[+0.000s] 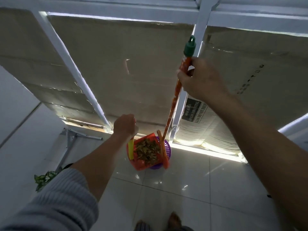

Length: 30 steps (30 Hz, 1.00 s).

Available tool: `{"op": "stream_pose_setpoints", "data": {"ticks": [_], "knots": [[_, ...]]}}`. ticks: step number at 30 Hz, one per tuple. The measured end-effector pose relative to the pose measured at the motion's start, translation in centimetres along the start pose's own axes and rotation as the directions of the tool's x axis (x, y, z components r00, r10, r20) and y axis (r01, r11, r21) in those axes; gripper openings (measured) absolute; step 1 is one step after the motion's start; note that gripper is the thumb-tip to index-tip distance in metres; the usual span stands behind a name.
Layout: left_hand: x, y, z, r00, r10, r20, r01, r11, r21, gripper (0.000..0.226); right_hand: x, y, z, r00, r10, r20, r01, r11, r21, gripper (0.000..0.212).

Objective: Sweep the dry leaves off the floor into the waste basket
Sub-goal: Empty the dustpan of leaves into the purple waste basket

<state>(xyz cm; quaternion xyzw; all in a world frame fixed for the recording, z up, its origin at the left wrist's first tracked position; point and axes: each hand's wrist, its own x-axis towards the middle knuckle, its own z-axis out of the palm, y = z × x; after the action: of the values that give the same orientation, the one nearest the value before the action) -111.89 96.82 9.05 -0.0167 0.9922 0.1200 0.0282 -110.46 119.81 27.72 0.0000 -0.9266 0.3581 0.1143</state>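
2 bare hands work over a pale tiled floor (183, 189), seen from a head camera looking down. At about 6 o'clock from frame centre, an orange dustpan (141, 161) heaped with dry leaves (146, 151) sits tilted over a purple waste basket (166, 150), whose perforated rim shows at the pan's 3 o'clock side. The left hand (125, 125), at the pan's 11 o'clock, is curled closed around the top of the pan's upright handle; a yellow grip section (130, 150) of that handle shows below the fist. The right hand (198, 79), toward 2 o'clock of the frame, wraps its fingers around the upper part of an orange broom handle (173, 104) just under its green cap (190, 47); the handle runs down to the basket's edge, and the broom head is mostly hidden. The leaves look crisp, very light and loose, so they would likely slide or flutter off with any jerk; a slow, steady tip seems safest. The pan looks like thin, stiff plastic, light enough for 1 hand, best held high on its handle as now. Cardboard sheets (133, 72) on a white frame (73, 72) stand behind, and a green leafy plant (44, 178) peeks in at 8 o'clock.
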Motion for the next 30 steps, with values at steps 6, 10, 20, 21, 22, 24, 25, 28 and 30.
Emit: {"op": "stream_pose_setpoints", "data": {"ticks": [6,10,20,21,22,24,25,28,30], "knots": [[0.3,-0.6,1.1,0.995,-0.075,-0.067,0.074,0.997,-0.024,0.022,2.0,0.8,1.1,0.999,0.024,0.038,-0.026,0.999,0.047,0.021],[0.7,-2.0,2.4,0.966,-0.23,-0.119,0.205,0.96,-0.19,0.036,2.6,1.4,2.6,0.995,0.045,0.091,-0.044,0.999,-0.013,0.02],[2.1,-2.4,3.2,0.962,-0.271,0.022,0.26,0.892,-0.371,0.02,2.0,0.6,4.7,0.987,0.073,0.145,-0.068,0.997,-0.041,0.007],[2.2,-2.2,2.9,0.965,-0.259,0.024,0.249,0.89,-0.383,0.018,2.0,0.6,4.7,0.989,0.068,0.134,-0.063,0.997,-0.042,0.006],[2.3,-2.0,2.6,0.969,-0.246,0.021,0.234,0.888,-0.396,0.015,1.9,0.5,4.5,0.99,0.06,0.125,-0.055,0.998,-0.044,0.006],[2.1,-1.3,1.9,0.979,-0.205,-0.003,0.186,0.893,-0.41,0.011,1.7,0.1,4.0,0.993,0.042,0.109,-0.037,0.998,-0.046,0.006],[2.0,-1.0,1.7,0.984,-0.179,-0.02,0.156,0.901,-0.405,0.009,1.6,0.0,3.6,0.994,0.033,0.1,-0.028,0.998,-0.047,0.007],[1.8,-0.3,1.6,0.995,-0.085,-0.06,0.057,0.925,-0.375,0.006,1.3,-0.2,2.5,0.997,0.025,0.074,-0.021,0.999,-0.047,0.008],[1.5,0.0,1.7,0.998,-0.012,-0.069,-0.013,0.935,-0.354,0.007,1.0,-0.1,1.6,0.999,0.022,0.043,-0.02,0.999,-0.049,0.01]]}}
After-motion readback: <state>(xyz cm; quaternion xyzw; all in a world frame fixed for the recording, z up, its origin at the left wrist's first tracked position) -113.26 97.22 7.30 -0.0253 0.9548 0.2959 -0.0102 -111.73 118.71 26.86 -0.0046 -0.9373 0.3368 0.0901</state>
